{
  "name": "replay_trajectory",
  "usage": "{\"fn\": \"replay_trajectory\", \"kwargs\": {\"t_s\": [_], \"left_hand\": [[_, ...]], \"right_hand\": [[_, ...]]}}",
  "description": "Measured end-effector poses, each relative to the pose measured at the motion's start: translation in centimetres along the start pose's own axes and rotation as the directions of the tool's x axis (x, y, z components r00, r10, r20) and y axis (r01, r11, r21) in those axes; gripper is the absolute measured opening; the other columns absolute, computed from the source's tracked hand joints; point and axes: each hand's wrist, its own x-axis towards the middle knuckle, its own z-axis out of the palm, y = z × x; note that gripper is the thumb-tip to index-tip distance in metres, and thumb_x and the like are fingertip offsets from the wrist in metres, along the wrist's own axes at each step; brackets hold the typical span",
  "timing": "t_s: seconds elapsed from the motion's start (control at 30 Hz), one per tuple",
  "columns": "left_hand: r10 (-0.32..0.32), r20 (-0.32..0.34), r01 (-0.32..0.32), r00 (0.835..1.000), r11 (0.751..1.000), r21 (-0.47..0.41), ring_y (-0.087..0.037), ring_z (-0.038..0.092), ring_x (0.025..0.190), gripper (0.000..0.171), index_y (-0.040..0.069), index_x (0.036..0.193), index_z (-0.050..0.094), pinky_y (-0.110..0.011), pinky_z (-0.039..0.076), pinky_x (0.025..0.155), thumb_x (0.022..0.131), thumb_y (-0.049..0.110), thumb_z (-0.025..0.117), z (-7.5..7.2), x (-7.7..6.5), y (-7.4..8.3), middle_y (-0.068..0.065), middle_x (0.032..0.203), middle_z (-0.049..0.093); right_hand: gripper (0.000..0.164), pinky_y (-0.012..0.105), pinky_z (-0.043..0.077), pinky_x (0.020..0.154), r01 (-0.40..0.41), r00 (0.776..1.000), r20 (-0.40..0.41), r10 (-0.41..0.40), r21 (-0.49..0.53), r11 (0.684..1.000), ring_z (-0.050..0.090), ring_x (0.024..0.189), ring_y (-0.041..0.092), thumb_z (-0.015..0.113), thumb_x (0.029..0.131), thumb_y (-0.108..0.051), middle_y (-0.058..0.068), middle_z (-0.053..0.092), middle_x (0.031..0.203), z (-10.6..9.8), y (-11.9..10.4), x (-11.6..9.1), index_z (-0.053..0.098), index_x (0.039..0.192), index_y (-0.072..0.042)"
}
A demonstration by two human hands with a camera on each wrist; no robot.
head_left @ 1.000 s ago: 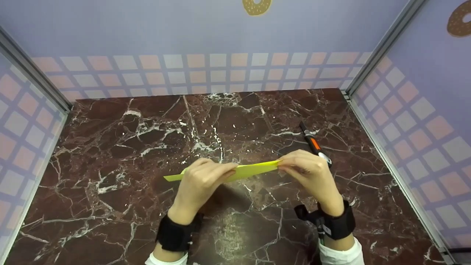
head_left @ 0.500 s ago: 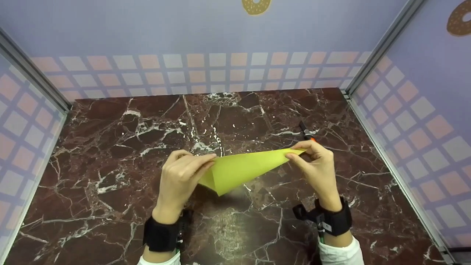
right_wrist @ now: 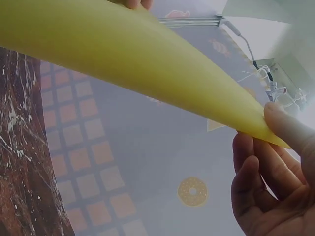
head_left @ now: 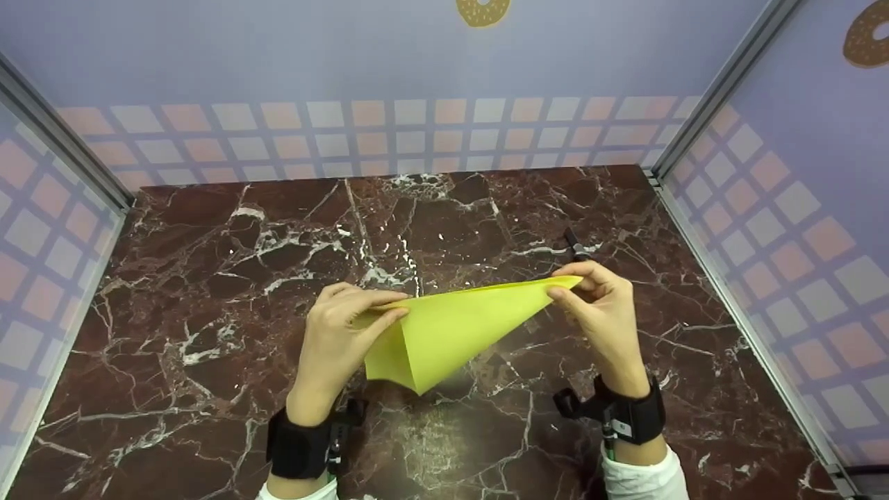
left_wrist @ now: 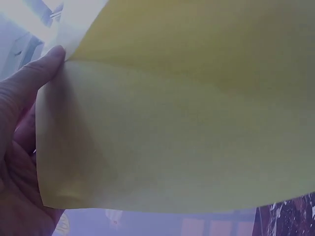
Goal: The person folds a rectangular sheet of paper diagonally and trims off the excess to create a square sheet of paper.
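A sheet of yellow paper, rolled into a cone, is held above the table between both hands. My left hand pinches its wide end at the upper edge, thumb in front and fingers behind. The narrow tip lies between the thumb and fingers of my right hand. In the left wrist view the paper fills most of the picture, the left thumb pressing at a fold. Seen from the right wrist, the cone tapers toward the right thumb and fingers.
Behind my right hand lies a black tool, mostly hidden by the hand. The brown marbled table is bounded by patterned panels at the back and both sides.
The hands have spread apart, the left moving left and the right slightly right and away. The paper has turned from nearly edge-on to show its cone shape, and now covers part of the black tool.
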Motion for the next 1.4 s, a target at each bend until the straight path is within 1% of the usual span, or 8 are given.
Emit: {"fn": "replay_trajectory", "kwargs": {"t_s": [0.1, 0.13, 0.23, 0.33, 0.57, 0.73, 1.03, 1.4], "left_hand": [[-0.028, 0.014, 0.029, 1.0, 0.999, -0.023, -0.011, 0.07, 0.08, 0.024, 0.018, 0.1, 0.079, -0.03, 0.047, 0.096, 0.077, 0.022, 0.084, -0.08, 0.01, -0.06, 0.004, 0.094, 0.08], [-0.035, 0.015, 0.035, 0.999, 0.999, -0.026, -0.011, 0.069, 0.08, 0.024, 0.018, 0.1, 0.079, -0.031, 0.048, 0.096, 0.077, 0.022, 0.085, -0.09, 0.01, -0.08, 0.005, 0.094, 0.08], [-0.049, 0.015, 0.049, 0.999, 0.998, -0.035, -0.012, 0.069, 0.08, 0.024, 0.018, 0.1, 0.079, -0.031, 0.048, 0.095, 0.078, 0.022, 0.085, -0.02, -0.01, -0.17, 0.005, 0.094, 0.08], [-0.059, 0.023, 0.06, 0.998, 0.997, -0.045, -0.012, 0.071, 0.08, 0.023, 0.018, 0.1, 0.079, -0.032, 0.05, 0.092, 0.078, 0.021, 0.084, 0.04, 0.0, -0.14, 0.005, 0.094, 0.08], [-0.084, 0.043, 0.086, 0.995, 0.996, -0.038, -0.013, 0.072, 0.085, 0.022, 0.02, 0.1, 0.079, -0.033, 0.054, 0.084, 0.079, 0.022, 0.083, 0.08, -0.08, 0.04, 0.006, 0.096, 0.079], [-0.098, 0.043, 0.099, 0.994, 0.994, -0.035, -0.012, 0.073, 0.083, 0.023, 0.02, 0.1, 0.079, -0.033, 0.053, 0.082, 0.078, 0.022, 0.084, 0.04, -0.03, 0.18, 0.005, 0.096, 0.079], [-0.121, 0.031, 0.122, 0.992, 0.992, -0.034, -0.011, 0.073, 0.082, 0.022, 0.019, 0.098, 0.079, -0.033, 0.052, 0.085, 0.077, 0.023, 0.084, 0.04, 0.04, 0.35, 0.004, 0.095, 0.079], [-0.097, 0.037, 0.098, 0.995, 0.995, -0.009, -0.013, 0.072, 0.078, 0.018, 0.014, 0.092, 0.077, -0.037, 0.053, 0.087, 0.077, 0.021, 0.085, 0.06, 0.11, 0.38, 0.001, 0.09, 0.079]], "right_hand": [[0.013, 0.013, 0.038, 0.039, -0.007, 1.0, 0.029, 0.006, 0.05, 0.999, 0.055, 0.049, 0.003, 0.073, 0.085, 0.005, -0.002, 0.075, 0.076, -0.17, -0.03, 0.05, 0.069, 0.098, 0.007], [0.012, 0.012, 0.043, 0.043, -0.007, 0.999, 0.045, 0.004, 0.076, 0.997, 0.06, 0.053, 0.003, 0.071, 0.087, 0.005, -0.001, 0.076, 0.079, -0.24, -0.05, 0.07, 0.07, 0.098, 0.004], [0.012, 0.013, 0.056, 0.058, -0.012, 0.996, 0.087, 0.0, 0.139, 0.99, 0.072, 0.071, 0.005, 0.068, 0.09, 0.002, 0.0, 0.079, 0.089, -0.45, -0.03, 0.14, 0.073, 0.1, -0.004], [0.015, 0.019, 0.061, 0.071, -0.023, 0.996, 0.093, 0.008, 0.165, 0.986, 0.074, 0.078, 0.007, 0.067, 0.091, 0.001, 0.0, 0.079, 0.091, -0.59, -0.05, 0.21, 0.075, 0.099, -0.01], [0.015, 0.017, 0.06, 0.065, -0.033, 0.999, 0.045, 0.026, 0.16, 0.987, 0.072, 0.069, 0.005, 0.068, 0.091, 0.003, 0.0, 0.077, 0.079, -0.41, -0.03, 0.26, 0.075, 0.091, -0.009], [0.016, 0.016, 0.058, 0.063, -0.049, 0.999, 0.024, 0.046, 0.126, 0.991, 0.07, 0.066, 0.004, 0.067, 0.091, 0.004, -0.002, 0.076, 0.074, -0.34, -0.03, 0.33, 0.075, 0.089, -0.01], [0.018, 0.015, 0.057, 0.066, -0.044, 0.996, 0.083, 0.034, 0.118, 0.992, 0.069, 0.07, 0.002, 0.063, 0.095, 0.003, -0.004, 0.076, 0.079, -0.71, 0.27, 0.52, 0.076, 0.095, -0.011], [0.019, 0.015, 0.058, 0.065, -0.054, 0.997, 0.065, 0.048, 0.092, 0.994, 0.068, 0.068, 0.002, 0.062, 0.096, 0.0, -0.004, 0.078, 0.083, -0.74, 0.31, 0.54, 0.076, 0.094, -0.013]]}}
